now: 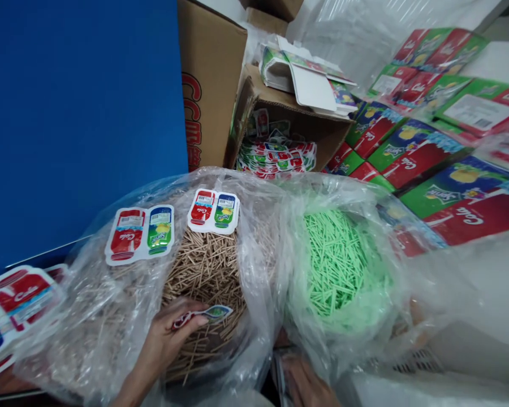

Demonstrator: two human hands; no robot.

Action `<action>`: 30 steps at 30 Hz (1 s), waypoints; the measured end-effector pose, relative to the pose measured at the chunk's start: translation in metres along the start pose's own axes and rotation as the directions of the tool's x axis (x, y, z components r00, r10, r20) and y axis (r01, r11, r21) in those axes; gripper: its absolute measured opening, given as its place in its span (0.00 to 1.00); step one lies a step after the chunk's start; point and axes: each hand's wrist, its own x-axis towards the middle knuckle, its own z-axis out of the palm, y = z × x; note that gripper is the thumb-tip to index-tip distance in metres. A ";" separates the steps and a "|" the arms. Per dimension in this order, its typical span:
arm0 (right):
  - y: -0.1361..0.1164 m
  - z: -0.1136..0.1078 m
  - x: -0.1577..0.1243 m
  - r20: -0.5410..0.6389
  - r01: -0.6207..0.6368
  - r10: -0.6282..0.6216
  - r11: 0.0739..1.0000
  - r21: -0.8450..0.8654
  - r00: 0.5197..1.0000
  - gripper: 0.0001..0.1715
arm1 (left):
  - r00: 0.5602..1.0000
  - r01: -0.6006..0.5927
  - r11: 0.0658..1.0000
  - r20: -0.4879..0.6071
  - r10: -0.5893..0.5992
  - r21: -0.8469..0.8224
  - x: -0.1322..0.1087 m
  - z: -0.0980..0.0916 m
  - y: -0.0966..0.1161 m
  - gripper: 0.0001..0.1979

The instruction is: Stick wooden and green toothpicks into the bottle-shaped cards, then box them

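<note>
A packing workshop, seemingly; stacked printed cartons and plastic bags of loose sticks show it.

The held pouch looks like glossy printed plastic; crinkled, shiny clear plastic bag surrounds matt brown sticks. Smooth blue panel toward ten o'clock; matt cardboard carton, eleven.

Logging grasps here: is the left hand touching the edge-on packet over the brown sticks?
Touching. The head view shows the left hand pinching the packet, with one end poking out beyond its grip.
</note>
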 end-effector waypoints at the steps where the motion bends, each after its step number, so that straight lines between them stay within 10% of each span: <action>1: 0.004 0.005 -0.005 -0.016 0.016 -0.017 0.997 -0.070 1.000 0.22 | 1.000 0.001 1.000 0.007 -0.001 0.004 -0.001 0.001 0.000 0.06; 10: 0.007 0.038 0.003 -0.188 -0.131 0.077 0.947 -0.294 0.979 0.29 | 0.999 -0.041 0.999 0.022 0.041 -0.008 -0.004 -0.002 0.009 0.04; 14: -0.011 0.013 0.005 -0.123 -0.207 0.227 0.965 0.159 0.966 0.16 | 1.000 0.008 0.999 -0.015 -0.009 -0.034 -0.008 -0.005 0.011 0.06; 18: -0.042 0.001 0.029 -0.194 -0.338 0.511 0.763 0.551 0.837 0.14 | 1.000 -0.019 0.997 -0.016 0.018 -0.079 -0.007 0.002 0.020 0.06; 25: -0.074 0.002 0.114 -0.311 0.043 0.166 0.822 0.568 0.936 0.11 | 0.989 -0.130 0.984 0.047 0.137 -0.122 0.005 0.005 0.042 0.08; 30: -0.071 0.001 0.132 -0.324 0.039 0.230 0.760 0.649 0.918 0.12 | 0.999 0.034 0.983 -0.026 -0.040 -0.182 0.006 -0.002 0.037 0.20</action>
